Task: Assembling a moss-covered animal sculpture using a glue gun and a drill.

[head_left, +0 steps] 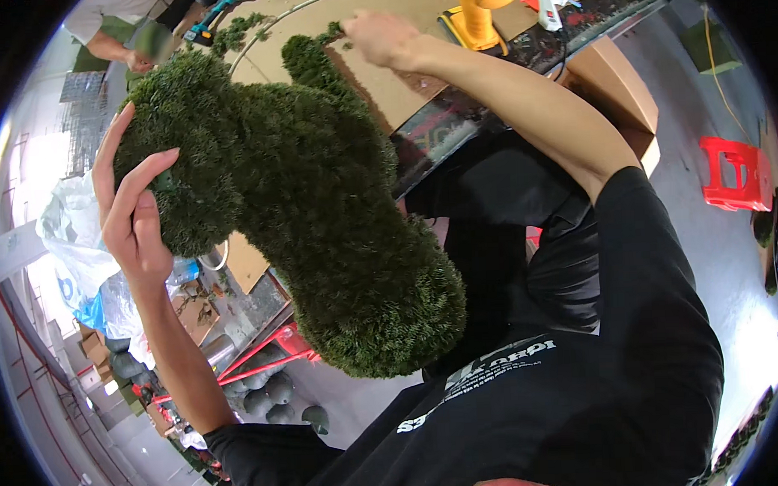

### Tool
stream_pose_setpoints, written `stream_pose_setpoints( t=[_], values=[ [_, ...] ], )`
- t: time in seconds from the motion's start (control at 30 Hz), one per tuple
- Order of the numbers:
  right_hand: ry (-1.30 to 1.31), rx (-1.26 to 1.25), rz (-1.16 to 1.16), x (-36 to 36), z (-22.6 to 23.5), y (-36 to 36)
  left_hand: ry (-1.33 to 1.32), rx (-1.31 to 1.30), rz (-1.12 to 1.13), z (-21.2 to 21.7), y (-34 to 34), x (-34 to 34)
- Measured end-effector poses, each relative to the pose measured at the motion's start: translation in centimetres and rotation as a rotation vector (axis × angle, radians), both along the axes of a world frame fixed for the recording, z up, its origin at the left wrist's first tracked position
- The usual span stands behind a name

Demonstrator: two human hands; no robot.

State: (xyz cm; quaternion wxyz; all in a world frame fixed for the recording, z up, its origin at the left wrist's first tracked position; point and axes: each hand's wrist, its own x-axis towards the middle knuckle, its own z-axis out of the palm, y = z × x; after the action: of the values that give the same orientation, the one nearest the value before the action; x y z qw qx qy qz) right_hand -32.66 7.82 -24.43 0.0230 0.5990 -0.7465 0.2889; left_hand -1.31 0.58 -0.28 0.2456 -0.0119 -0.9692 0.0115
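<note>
A large figure covered in artificial green foliage [319, 194], like a topiary shape, leans across the space in front of me. My left hand [139, 209] grips its rounded upper left end, fingers spread over the leaves and thumb pressed in. Beyond the figure, over the cardboard-covered table [384, 97], is my right hand [382, 39] with its fingers curled closed. A small green sprig [335, 28] shows right beside those fingers; whether they hold it is unclear. A narrower leafy limb [312, 61] of the figure reaches toward that hand.
A yellow tool or stand [481, 13] and a white-and-red glue gun [549, 4] lie at the table's far right. A blue power tool [214, 18] and another person's hand [138, 61] are far left. Around stand a cardboard box [615, 94], a red stool [736, 175] and plastic bags [80, 228].
</note>
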Motion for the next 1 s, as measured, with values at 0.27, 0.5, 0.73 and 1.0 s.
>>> stream_pose_setpoints(
  t=[0.27, 0.5, 0.73, 1.0],
  values=[
    [0.132, 0.037, -0.02, 0.1, -2.2, -1.3, 0.02, 0.002, -0.008, -0.2, -0.1, 0.2],
    [-1.025, -0.026, 0.168, -0.5, 1.3, 0.2, 0.013, 0.01, 0.003, -0.3, -0.4, 0.8],
    [-1.547, -0.207, 0.612, 1.3, 4.1, 4.0, 0.001, 0.076, 0.033, 0.0, 0.2, 0.1],
    [-1.583, -0.226, 0.855, 3.4, 7.3, 6.3, 0.0, 0.026, 0.011, 0.3, 0.0, 0.4]
  ],
)
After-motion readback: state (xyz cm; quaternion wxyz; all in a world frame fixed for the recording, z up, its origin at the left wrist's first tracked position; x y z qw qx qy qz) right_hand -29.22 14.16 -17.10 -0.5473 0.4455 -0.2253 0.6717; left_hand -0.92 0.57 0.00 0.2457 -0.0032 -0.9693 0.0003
